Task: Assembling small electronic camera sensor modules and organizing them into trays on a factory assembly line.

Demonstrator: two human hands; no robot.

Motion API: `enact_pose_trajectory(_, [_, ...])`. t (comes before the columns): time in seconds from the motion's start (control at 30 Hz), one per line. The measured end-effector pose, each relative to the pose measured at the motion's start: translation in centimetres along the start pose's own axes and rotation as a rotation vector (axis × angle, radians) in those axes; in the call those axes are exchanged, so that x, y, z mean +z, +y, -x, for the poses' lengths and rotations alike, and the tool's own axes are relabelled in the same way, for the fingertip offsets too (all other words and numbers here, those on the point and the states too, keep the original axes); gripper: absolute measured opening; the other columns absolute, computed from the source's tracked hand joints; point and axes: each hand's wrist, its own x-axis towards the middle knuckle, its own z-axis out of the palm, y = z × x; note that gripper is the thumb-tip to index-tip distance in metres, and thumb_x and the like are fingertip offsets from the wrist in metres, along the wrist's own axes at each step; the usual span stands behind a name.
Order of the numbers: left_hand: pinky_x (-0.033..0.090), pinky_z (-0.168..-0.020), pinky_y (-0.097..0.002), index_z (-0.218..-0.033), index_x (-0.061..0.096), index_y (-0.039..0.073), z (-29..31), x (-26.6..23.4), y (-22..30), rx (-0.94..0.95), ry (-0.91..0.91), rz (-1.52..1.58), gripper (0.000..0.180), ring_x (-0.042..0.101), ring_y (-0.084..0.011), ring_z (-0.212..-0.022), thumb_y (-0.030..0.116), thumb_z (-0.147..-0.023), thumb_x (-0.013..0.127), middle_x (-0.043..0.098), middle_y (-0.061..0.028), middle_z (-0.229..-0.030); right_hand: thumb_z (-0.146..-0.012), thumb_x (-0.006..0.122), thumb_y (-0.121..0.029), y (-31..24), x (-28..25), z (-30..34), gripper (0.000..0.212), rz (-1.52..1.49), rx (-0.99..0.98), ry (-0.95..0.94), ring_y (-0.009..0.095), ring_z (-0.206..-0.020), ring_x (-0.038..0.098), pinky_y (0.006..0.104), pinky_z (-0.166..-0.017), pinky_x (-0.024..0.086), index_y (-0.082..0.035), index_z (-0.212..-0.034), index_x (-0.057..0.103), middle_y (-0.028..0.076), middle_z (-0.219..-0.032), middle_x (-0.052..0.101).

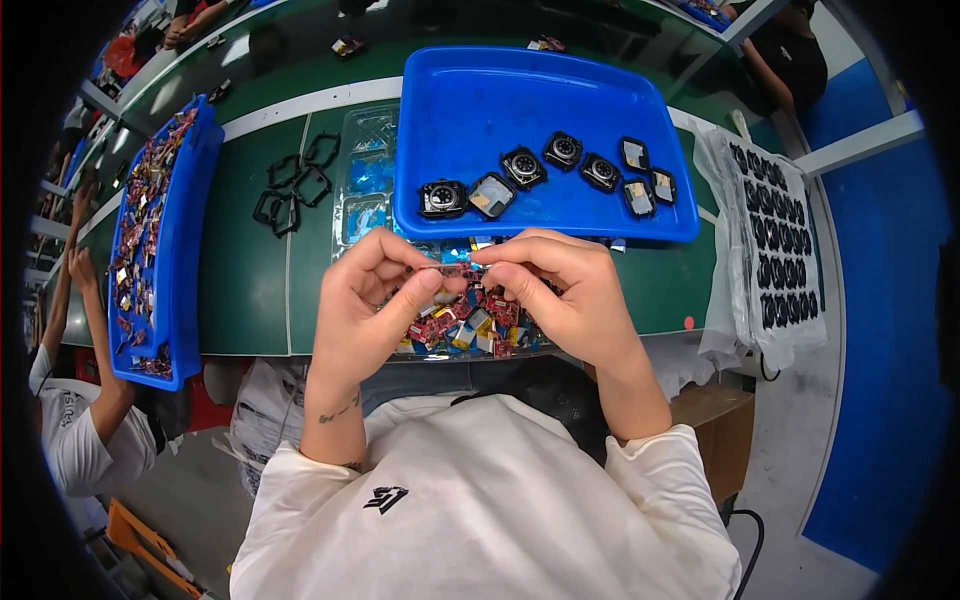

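Observation:
My left hand (370, 300) and my right hand (565, 290) meet over a heap of small red circuit boards with batteries (470, 325). Thumb and forefinger of each hand pinch a small thin part (455, 267), seen nearly edge-on between the fingertips; its kind is too small to make out. The heap lies in a clear plastic tray close to my body, partly hidden by my hands. Just beyond, a blue tray (530, 90) holds several black watch cases, some with a round sensor back (523, 168) facing up, others showing a pale inside (491, 194).
Black watch frames (300, 185) lie on the green bench (245, 260) at left. Beyond them stands a blue bin (195, 250) full of small boards. A clear blister tray (368, 165) adjoins the blue tray. Rows of black parts (780, 235) sit on white sheeting at right. Co-workers sit around.

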Motion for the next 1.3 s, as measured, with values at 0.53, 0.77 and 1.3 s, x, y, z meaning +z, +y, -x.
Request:
enact_pose_trajectory(0.53, [0.045, -0.065, -0.0231, -0.083, 0.067, -0.004, 0.0, 0.7, 0.3, -0.015, -0.208, 0.071, 0.006, 0.057, -0.0109, -0.074, -0.003, -0.078, 0.070, 0.063, -0.0079, -0.081, -0.081, 0.070, -0.006, -0.1, 0.0, 1.1, 0.010, -0.611, 0.246, -0.077, 0.009, -0.056, 0.061, 0.0180, -0.045, 0.044, 0.002, -0.080, 0.065, 0.009, -0.069, 0.065])
enact_pose_trajectory(0.77, [0.045, -0.065, -0.0239, -0.081, 0.066, -0.003, -0.1, 0.5, -0.1, 0.038, -0.245, 0.152, 0.004, 0.056, -0.0119, -0.073, -0.004, -0.078, 0.068, 0.062, -0.0082, -0.081, -0.085, 0.066, -0.007, -0.3, -0.4, 0.6, 0.012, -0.629, 0.350, -0.127, 0.008, -0.058, 0.059, 0.0161, -0.048, 0.043, 0.003, -0.080, 0.062, 0.008, -0.071, 0.064])
enact_pose_trajectory(1.3, [0.045, -0.071, -0.0242, -0.075, 0.065, -0.003, -0.4, -0.3, 0.5, 0.098, -0.066, 0.110, 0.003, 0.055, -0.0128, -0.081, -0.003, -0.075, 0.067, 0.061, -0.0148, -0.101, -0.075, 0.063, -0.002, 2.5, -3.6, -6.2, 0.034, 0.925, -0.383, -0.095, 0.024, -0.092, 0.056, 0.0351, -0.078, 0.044, -0.007, -0.108, 0.061, 0.006, -0.096, 0.062])
